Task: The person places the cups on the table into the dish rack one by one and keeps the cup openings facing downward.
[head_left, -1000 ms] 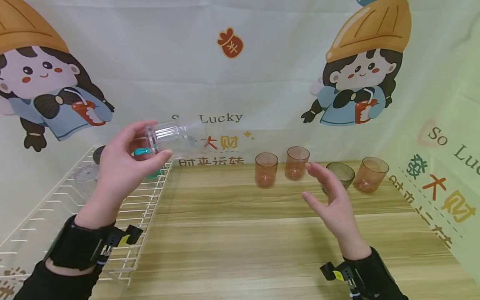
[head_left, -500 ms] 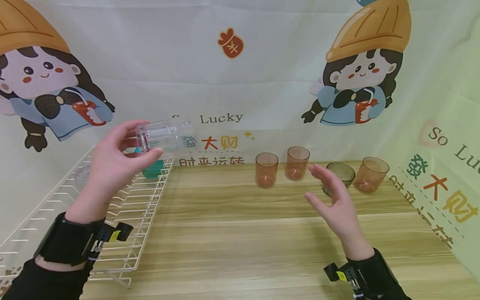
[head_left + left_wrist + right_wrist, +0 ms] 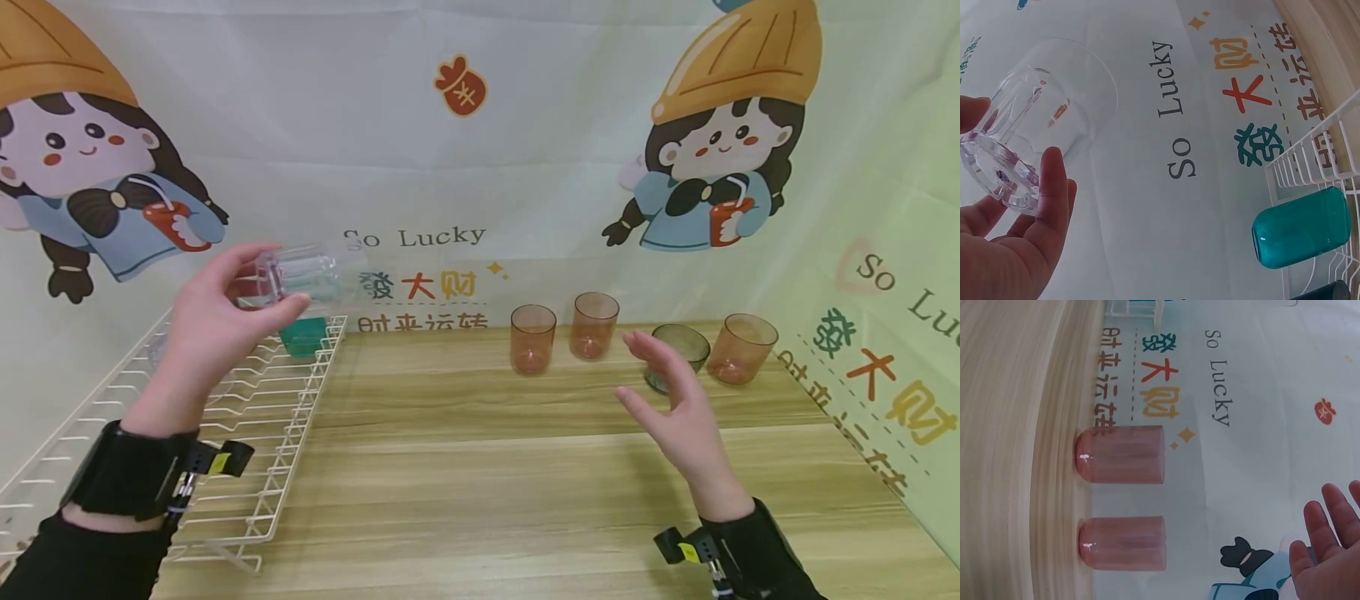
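My left hand grips a clear glass near its thick base, above the white wire dish rack. The glass lies nearly on its side in the air, its mouth pointing right; the left wrist view shows fingers and thumb around the base. Behind and below it, a teal glass rests in the rack. My right hand hovers over the table, fingers spread and holding nothing. Nearest to it in the head view is a grey-green glass, partly hidden by the fingers.
Two pinkish-orange glasses stand upright at the table's back, and a third orange glass is at the right beside the grey-green one. A printed cloth hangs behind the wooden table. Another clear glass in the rack is mostly hidden by my left hand.
My left hand has moved left with the clear glass, farther over the rack, uncovering the teal glass. The right hand has shifted slightly right and down; the glasses on the table have stayed put.
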Available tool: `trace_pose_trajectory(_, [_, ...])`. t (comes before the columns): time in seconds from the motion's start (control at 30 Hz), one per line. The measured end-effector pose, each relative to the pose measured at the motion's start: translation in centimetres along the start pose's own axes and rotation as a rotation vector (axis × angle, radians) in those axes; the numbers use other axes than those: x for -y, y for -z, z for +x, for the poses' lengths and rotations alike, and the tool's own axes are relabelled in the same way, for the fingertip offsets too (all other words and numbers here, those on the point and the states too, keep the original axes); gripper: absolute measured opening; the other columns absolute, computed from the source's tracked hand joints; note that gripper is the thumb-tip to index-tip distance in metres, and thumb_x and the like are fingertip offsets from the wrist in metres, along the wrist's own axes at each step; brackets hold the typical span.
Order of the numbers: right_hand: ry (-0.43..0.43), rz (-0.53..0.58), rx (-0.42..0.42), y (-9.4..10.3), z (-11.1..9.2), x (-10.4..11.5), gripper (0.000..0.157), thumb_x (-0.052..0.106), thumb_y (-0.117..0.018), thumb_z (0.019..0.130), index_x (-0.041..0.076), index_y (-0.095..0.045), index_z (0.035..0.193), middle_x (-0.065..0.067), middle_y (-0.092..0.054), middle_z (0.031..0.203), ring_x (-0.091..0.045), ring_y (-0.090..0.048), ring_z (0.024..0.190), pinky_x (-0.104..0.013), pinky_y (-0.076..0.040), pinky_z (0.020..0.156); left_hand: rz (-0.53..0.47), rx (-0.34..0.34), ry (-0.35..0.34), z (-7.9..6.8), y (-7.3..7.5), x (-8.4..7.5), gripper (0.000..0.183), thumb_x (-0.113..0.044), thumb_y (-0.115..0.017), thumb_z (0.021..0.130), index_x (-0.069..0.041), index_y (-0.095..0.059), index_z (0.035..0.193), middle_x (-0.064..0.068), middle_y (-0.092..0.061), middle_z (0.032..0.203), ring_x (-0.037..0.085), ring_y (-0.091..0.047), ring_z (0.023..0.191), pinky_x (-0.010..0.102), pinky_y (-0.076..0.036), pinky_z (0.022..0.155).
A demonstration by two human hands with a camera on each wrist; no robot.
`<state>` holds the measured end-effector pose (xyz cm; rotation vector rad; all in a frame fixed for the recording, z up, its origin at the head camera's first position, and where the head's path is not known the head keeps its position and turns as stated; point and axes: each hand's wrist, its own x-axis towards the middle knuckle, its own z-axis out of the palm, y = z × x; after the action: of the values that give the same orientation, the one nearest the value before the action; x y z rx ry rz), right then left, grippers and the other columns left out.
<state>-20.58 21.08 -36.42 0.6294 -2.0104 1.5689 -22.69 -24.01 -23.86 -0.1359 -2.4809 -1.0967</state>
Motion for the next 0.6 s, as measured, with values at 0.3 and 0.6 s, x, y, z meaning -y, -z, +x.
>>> trace_pose_trajectory(0.3, [-0.091, -0.084, 0.004, 0.7, -0.2, -0.7, 0.061, -0.010, -0.068, 0.086, -0.001, -0.047, 0.143, -0.017, -0.051, 0.142, -0.004, -0.044, 0.128, -0.016, -0.031, 0.107, 0.034, 0.011, 0.023, 0.3, 0.2, 1.2, 0.067, -0.036, -0.075, 0.088, -0.013, -0.048, 0.145, 0.015, -0.055, 0.128, 0.024, -0.050, 0.106, 0.013, -0.043, 0.067])
trace_pose_trajectory(0.6, [-0.113, -0.133, 0.018, 1.1, -0.5, -1.8, 0.062, -0.007, -0.070, 0.086, -0.001, -0.047, 0.143, -0.018, -0.052, 0.140, -0.001, -0.044, 0.125, -0.015, -0.030, 0.107, 0.059, 0.026, 0.057, 0.7, 0.7, 2.6, 0.071, -0.039, -0.074, 0.088, -0.012, -0.046, 0.146, 0.019, -0.053, 0.131, 0.028, -0.052, 0.111, 0.019, -0.043, 0.072])
